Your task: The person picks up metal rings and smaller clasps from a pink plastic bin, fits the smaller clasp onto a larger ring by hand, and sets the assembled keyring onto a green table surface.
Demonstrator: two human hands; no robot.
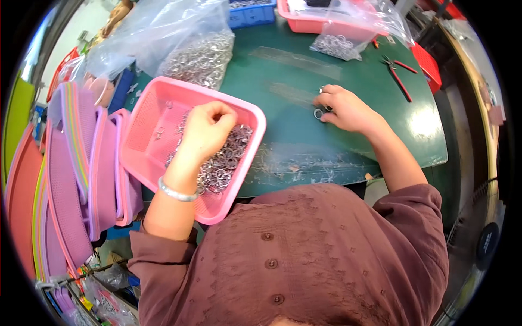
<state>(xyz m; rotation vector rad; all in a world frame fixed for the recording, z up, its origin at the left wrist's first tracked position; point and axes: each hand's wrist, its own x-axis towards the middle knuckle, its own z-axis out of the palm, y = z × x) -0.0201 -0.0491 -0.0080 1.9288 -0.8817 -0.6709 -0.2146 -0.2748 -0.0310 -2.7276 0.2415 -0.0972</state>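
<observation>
My left hand [207,127] is over a pink plastic basket [142,122], its fingers curled in and thumb against them. Whatever it may hold is hidden. Below it, many small silvery metal rings [223,171] are heaped along the basket's right side, and a few loose metal pieces [159,133] rest on the bare left part. Low over the green table [261,125], my right hand [341,108] has its fingers bent and gathered round a few metal rings. One ring [318,114] shows beside the thumb, and a bit of metal peeks out past the fingertips.
A large clear bag of metal pieces [198,60] stands behind the basket. Farther back are a smaller bag of rings [338,46], a blue bin [251,14] and a pink tray [304,23]. Red-handled pliers [399,76] lie at right. Stacked purple baskets [68,179] crowd the left.
</observation>
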